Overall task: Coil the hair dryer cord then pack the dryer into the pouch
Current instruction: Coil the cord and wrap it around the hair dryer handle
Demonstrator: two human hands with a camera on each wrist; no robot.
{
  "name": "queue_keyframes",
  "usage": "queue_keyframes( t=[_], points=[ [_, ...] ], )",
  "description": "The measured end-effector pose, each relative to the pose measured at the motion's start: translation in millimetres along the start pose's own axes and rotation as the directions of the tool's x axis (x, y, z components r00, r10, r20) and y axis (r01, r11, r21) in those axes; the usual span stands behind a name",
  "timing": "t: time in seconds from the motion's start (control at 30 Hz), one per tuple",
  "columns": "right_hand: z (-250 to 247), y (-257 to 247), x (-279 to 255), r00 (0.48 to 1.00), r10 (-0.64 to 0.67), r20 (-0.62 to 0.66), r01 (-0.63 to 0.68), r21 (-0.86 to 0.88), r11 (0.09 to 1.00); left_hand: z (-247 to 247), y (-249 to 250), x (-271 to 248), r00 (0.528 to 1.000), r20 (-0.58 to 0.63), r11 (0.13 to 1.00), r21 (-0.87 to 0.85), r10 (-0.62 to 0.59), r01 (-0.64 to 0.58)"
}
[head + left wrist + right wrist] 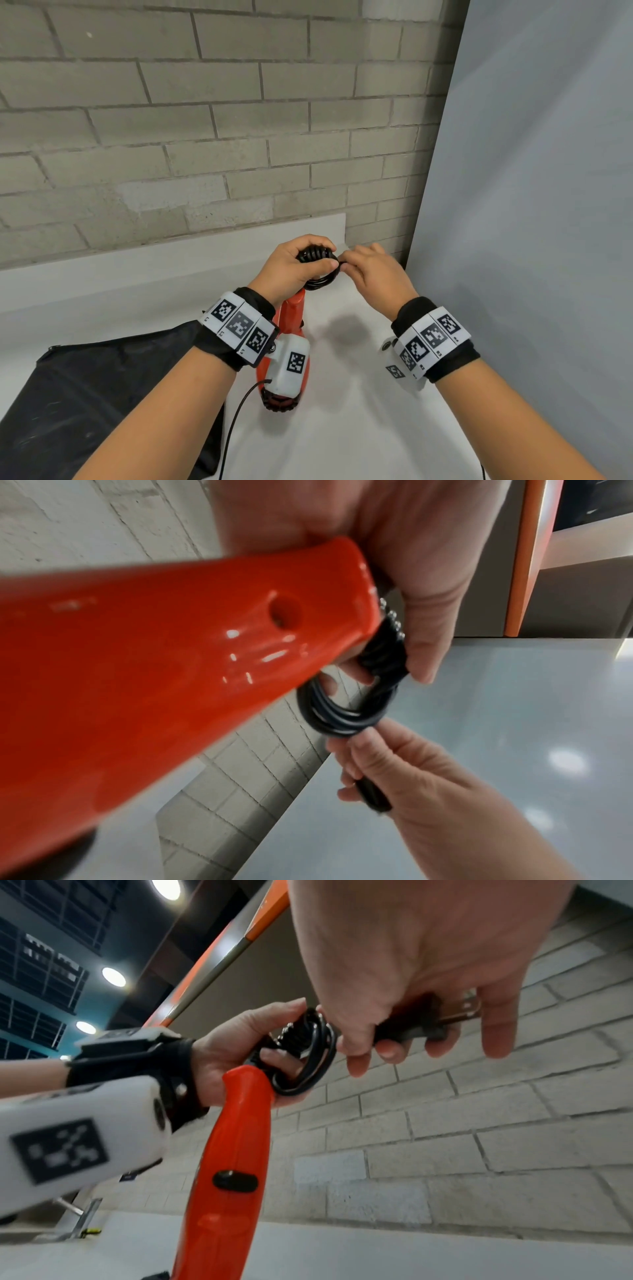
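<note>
The red hair dryer hangs handle-up over the white table, its black nozzle end low near my left wrist. My left hand grips the top of the handle together with the black cord, which is wound in several loops around its fingers. My right hand is right beside it and pinches the cord's black plug, whose metal prongs stick out between the fingers. The black pouch lies flat at the lower left of the table.
A grey brick wall rises just behind the white table. A pale grey panel closes the right side. A thin black cable runs from the left wrist camera toward me.
</note>
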State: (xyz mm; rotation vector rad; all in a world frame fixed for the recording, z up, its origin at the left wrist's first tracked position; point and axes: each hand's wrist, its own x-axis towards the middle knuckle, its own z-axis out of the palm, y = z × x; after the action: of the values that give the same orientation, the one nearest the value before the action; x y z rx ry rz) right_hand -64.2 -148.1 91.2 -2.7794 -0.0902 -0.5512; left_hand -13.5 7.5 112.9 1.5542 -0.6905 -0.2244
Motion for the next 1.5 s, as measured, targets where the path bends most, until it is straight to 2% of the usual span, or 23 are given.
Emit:
queue_keyframes(
  t=[0.17,0.33,0.5,0.57,0.67,0.83,0.9,0.97,1.03,1.1,1.27,1.33,1.43,1.5],
  points=[
    [-16,-9,3,0.98,-0.054,-0.19,0.021,-0.172,0.985,0,6,-3,0.999,-0.026,0.996,-0.085,-0.028,0.025],
    [-29,-25,0,0.921,-0.1,-0.378,-0.025,-0.312,0.95,-5,15,-3,1.0,0.013,1.0,0.008,-0.003,0.003],
    [-42,-37,-3,0.879,-0.165,-0.448,-0.003,-0.351,0.936,-7,26,-7,0.992,0.123,0.972,0.229,0.019,-0.047],
    [-43,-40,-4,0.864,-0.186,-0.468,-0.002,-0.373,0.928,-6,30,-10,0.988,0.154,0.962,0.268,0.016,-0.058],
    [-45,-44,-7,0.858,-0.179,-0.482,-0.018,-0.375,0.927,-2,32,-12,0.987,0.156,0.966,0.25,0.034,-0.073],
    [-45,-54,-13,0.849,-0.169,-0.5,-0.022,-0.354,0.935,3,28,-13,0.996,0.053,0.987,0.137,0.071,-0.078],
    [-44,-59,-17,0.857,-0.137,-0.496,0.013,-0.244,0.97,2,25,-11,0.998,-0.016,0.995,0.078,0.061,-0.06],
    [-42,-62,-23,0.878,-0.079,-0.471,0.09,0.001,0.996,0,22,-9,0.995,-0.089,0.999,0.001,0.037,-0.037],
    [-39,-63,-27,0.9,-0.026,-0.436,0.184,0.325,0.928,-1,21,-8,0.992,-0.127,0.997,-0.072,0.027,-0.037],
    [-36,-63,-29,0.915,0.02,-0.403,0.213,0.526,0.823,-2,20,-8,0.99,-0.141,0.992,-0.119,0.021,-0.038],
    [-34,-57,-26,0.978,0.058,-0.2,0.12,0.769,0.628,-5,18,-8,0.989,-0.147,0.974,-0.225,-0.017,-0.017],
    [-34,-55,-25,0.981,0.076,-0.177,0.096,0.791,0.604,-4,18,-8,0.989,-0.146,0.97,-0.243,-0.02,-0.016],
    [-29,-51,-23,0.989,0.098,-0.111,0.024,0.772,0.636,-1,19,-9,0.992,-0.12,0.952,-0.305,-0.042,0.003],
    [-25,-50,-21,0.995,0.095,-0.039,-0.021,0.831,0.556,3,19,-9,0.994,-0.095,0.936,-0.353,-0.06,0.023]
  ],
)
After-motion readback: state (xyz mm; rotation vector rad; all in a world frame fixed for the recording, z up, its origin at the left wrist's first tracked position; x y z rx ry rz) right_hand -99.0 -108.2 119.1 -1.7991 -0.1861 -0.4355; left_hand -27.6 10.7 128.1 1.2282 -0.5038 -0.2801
